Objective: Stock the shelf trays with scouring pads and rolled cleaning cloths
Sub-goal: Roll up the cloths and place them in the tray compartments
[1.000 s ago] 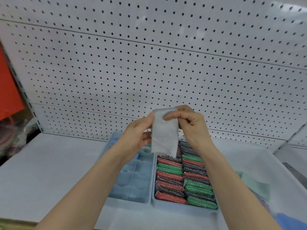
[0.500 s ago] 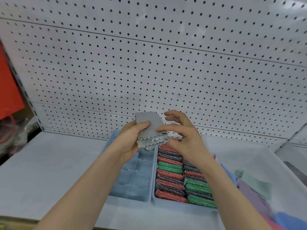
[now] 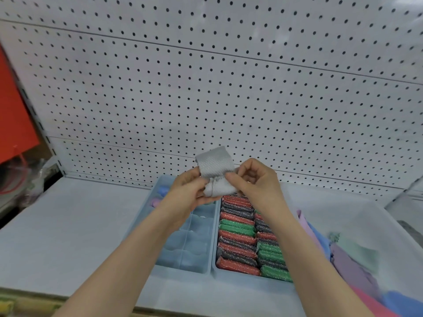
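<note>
A grey textured cleaning cloth (image 3: 215, 167) is partly rolled up in the air above the trays. My left hand (image 3: 187, 191) grips its left side, and my right hand (image 3: 254, 181) pinches the rolled lower end. Below them a pale blue divided tray (image 3: 183, 266) holds a blue roll (image 3: 163, 189) and a pink roll (image 3: 156, 202) in its far compartments. To its right, a second tray (image 3: 238, 279) is packed with red, green and dark scouring pads (image 3: 242, 239) in two rows.
A clear bin (image 3: 389, 216) at the right holds loose purple, blue, green and pink cloths (image 3: 350, 264). White pegboard (image 3: 206, 88) backs the white shelf (image 3: 68, 225). An orange panel (image 3: 13, 115) and clutter stand at the far left.
The cloth hung flat one second ago. Since then both hands have folded and rolled it from the bottom, and it is now a shorter, partly rolled bundle.
</note>
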Demonstrator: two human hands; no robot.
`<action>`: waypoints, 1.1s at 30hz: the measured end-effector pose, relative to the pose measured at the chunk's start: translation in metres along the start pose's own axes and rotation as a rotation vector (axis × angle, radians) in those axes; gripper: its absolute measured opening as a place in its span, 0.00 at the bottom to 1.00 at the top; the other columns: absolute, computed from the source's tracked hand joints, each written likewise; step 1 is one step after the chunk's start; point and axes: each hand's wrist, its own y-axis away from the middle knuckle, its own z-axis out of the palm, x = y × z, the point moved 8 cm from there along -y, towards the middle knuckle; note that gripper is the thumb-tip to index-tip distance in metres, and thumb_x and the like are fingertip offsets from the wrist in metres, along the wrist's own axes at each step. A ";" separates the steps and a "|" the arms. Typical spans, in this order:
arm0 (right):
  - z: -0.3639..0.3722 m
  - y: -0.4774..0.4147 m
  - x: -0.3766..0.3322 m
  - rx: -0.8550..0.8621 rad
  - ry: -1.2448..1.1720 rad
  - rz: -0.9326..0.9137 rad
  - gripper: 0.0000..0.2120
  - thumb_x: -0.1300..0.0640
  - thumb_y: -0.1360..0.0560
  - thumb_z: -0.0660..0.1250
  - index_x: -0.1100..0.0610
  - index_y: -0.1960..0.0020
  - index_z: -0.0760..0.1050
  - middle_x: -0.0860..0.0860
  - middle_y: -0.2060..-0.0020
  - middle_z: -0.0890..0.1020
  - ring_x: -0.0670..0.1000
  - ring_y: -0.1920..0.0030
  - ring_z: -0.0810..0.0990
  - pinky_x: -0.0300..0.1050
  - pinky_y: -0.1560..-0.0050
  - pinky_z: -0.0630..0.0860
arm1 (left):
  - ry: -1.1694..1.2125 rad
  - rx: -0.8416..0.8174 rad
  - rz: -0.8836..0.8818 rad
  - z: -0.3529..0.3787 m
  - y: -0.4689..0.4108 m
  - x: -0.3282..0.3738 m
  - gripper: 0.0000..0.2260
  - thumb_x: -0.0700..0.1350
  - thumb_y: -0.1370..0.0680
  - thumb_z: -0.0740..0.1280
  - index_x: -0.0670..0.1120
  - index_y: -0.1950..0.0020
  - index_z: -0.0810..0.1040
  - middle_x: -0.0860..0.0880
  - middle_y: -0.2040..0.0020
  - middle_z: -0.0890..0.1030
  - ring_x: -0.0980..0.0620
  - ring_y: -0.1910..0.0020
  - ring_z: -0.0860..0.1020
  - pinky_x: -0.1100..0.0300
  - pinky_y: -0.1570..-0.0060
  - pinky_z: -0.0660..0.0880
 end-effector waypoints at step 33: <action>0.060 0.022 0.059 -0.214 -0.035 0.197 0.19 0.72 0.24 0.56 0.59 0.51 0.84 0.60 0.51 0.81 0.56 0.64 0.80 0.48 0.66 0.79 | -0.114 0.105 0.008 -0.058 0.015 -0.048 0.08 0.38 0.23 0.69 0.41 0.45 0.79 0.44 0.45 0.80 0.54 0.53 0.82 0.64 0.56 0.79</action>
